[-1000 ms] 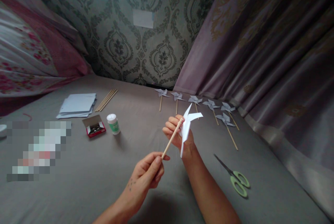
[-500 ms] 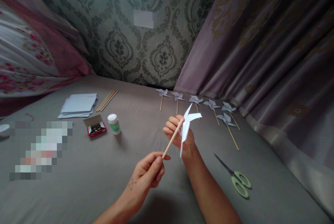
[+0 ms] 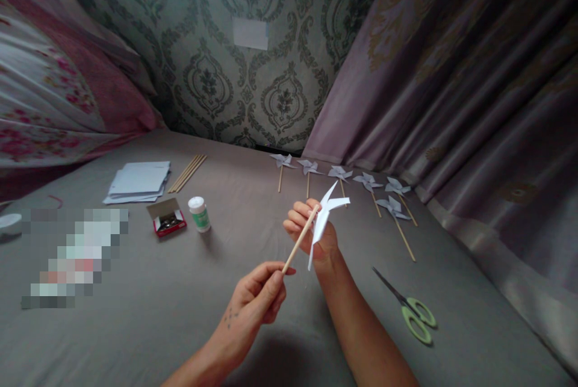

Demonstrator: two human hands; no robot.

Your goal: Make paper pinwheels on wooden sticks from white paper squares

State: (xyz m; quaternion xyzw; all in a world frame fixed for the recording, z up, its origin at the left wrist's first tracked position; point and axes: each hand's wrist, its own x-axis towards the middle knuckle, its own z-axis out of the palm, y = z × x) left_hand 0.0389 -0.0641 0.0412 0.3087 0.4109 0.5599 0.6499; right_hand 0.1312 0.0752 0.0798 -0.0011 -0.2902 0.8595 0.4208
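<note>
My left hand (image 3: 259, 294) is closed round the lower end of a light wooden stick (image 3: 300, 239), which slants up to the right. At the stick's top is a white paper pinwheel (image 3: 323, 218), seen nearly edge-on. My right hand (image 3: 311, 230) is behind the pinwheel, its fingers curled at the hub and stick top; the pinwheel hides part of the palm and thumb. Several finished-looking pinwheels (image 3: 368, 181) on sticks lie in a row beyond my right hand. Green-handled scissors (image 3: 413, 312) lie to the right of my right forearm.
At the left are a stack of white paper (image 3: 138, 181), several loose sticks (image 3: 187, 173), an open red box (image 3: 169, 224) of small metal pieces and a white-and-green bottle (image 3: 199, 214). A blurred patch (image 3: 81, 257) covers something. Curtains (image 3: 451, 74) border the grey cloth surface (image 3: 149, 315).
The pinwheel has turned or tilted slightly, its lower blade shifting left. Both hands keep the same hold. The whole view has shifted a little.
</note>
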